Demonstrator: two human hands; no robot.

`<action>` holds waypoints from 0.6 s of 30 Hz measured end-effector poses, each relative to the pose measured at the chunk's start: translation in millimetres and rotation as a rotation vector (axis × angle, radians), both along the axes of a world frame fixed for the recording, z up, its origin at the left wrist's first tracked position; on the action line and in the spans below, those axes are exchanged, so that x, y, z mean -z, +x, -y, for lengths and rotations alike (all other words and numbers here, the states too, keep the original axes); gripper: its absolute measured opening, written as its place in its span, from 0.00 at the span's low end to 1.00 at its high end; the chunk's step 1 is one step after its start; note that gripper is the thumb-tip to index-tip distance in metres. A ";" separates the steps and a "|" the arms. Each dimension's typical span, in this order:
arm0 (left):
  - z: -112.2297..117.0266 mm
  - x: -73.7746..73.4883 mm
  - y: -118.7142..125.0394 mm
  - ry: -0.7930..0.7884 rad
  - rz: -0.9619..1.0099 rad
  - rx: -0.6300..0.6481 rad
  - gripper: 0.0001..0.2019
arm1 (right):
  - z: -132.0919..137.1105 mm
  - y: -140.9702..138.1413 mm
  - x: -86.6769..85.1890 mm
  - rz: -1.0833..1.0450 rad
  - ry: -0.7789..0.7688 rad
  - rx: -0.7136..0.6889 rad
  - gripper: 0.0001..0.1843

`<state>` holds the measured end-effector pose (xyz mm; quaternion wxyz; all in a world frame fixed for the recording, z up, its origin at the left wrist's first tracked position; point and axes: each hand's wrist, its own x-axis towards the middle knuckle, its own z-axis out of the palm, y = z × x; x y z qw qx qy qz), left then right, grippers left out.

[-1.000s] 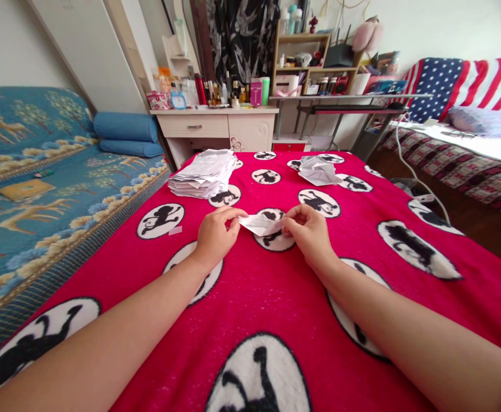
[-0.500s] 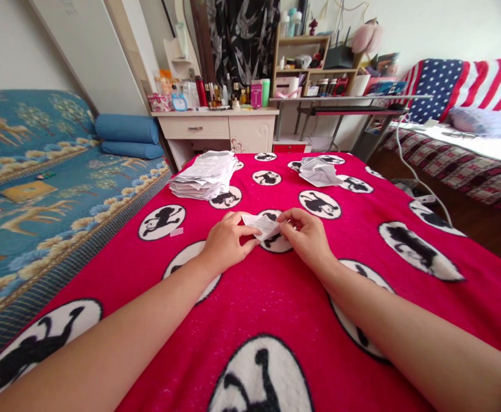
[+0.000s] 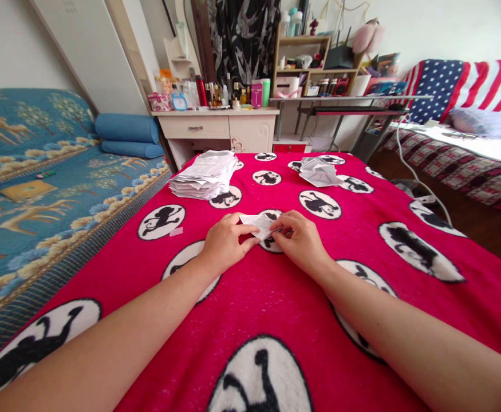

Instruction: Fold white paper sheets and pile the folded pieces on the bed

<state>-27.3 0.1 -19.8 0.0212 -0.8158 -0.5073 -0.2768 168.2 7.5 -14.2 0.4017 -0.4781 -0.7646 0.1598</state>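
Note:
A small white folded paper (image 3: 259, 224) lies on the red blanket (image 3: 276, 297) between my hands. My left hand (image 3: 225, 242) presses on its left edge with thumb and fingers closed on it. From the right, my right hand (image 3: 302, 240) pinches the paper's other edge, fingers curled. Both hands rest low on the blanket. A stack of white paper sheets (image 3: 205, 174) sits beyond my left hand. Beyond my right hand lie a few folded paper pieces (image 3: 319, 170).
A blue patterned sofa (image 3: 39, 171) with blue bolsters (image 3: 125, 129) runs along the left. A white dresser (image 3: 216, 129) with bottles and a shelf unit (image 3: 310, 63) stand behind. A bed with a flag-pattern cover (image 3: 460, 86) is at the right, with a white cable (image 3: 422, 183) hanging nearby.
The paper went from held slightly raised between both hands to pressed flat on the blanket. Both hands moved closer together and lower.

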 end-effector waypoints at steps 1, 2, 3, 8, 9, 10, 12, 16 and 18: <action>0.8 -0.9 0.3 0.028 0.021 0.003 0.12 | -0.2 0.3 -0.3 -0.003 0.003 0.001 0.09; 1.8 -2.1 0.6 0.059 0.041 0.012 0.12 | -0.3 0.6 -0.5 -0.003 0.006 0.001 0.09; 2.8 -3.6 1.1 0.089 0.056 0.025 0.13 | -0.3 0.9 -0.6 -0.001 0.009 0.002 0.09; 6.3 -10.4 2.1 0.133 0.019 0.025 0.21 | -0.1 1.8 0.8 0.019 0.013 0.010 0.09; 6.4 -10.8 1.7 0.135 -0.003 0.008 0.19 | -0.2 1.9 1.3 0.022 0.013 0.015 0.09; 6.3 -10.9 1.1 0.137 -0.028 -0.010 0.15 | -0.5 1.9 1.7 0.025 0.015 0.018 0.09; 6.1 -10.2 -0.1 0.132 -0.083 -0.048 0.09 | -0.9 1.8 2.3 0.027 0.025 0.023 0.10; 6.6 -8.2 -0.2 0.080 -0.183 -0.088 0.10 | -0.6 1.0 0.7 0.019 0.026 0.029 0.09; 6.9 -7.3 0.8 0.073 -0.178 -0.089 0.11 | -0.2 0.9 -1.3 0.001 0.009 0.026 0.07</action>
